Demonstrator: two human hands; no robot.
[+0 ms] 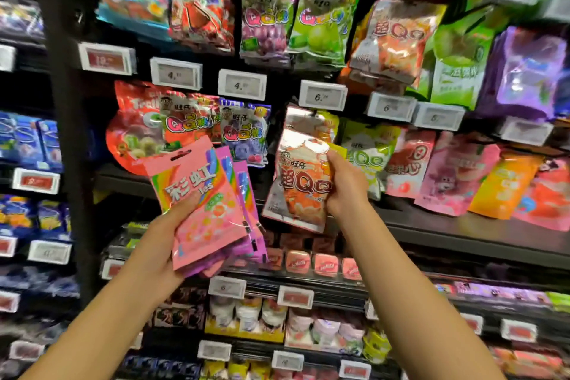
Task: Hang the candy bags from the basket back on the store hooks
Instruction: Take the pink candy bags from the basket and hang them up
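Observation:
My left hand (168,234) grips a fanned stack of pink and purple rainbow candy bags (206,210), the thumb pressed on the front one. My right hand (345,185) holds an orange-and-white candy bag (300,182) by its right edge, lifted in front of the middle row of hanging bags. Behind its top hangs a matching orange bag (303,119) under a price tag (322,95). The hook itself is hidden behind the bags. No basket is in view.
Rows of candy bags hang on the display: purple and green ones (293,21) above, a yellow-green bag (367,154) just right of my right hand, pink ones (459,176) further right. Small tins (311,262) line the shelf below. A black upright post (61,102) stands left.

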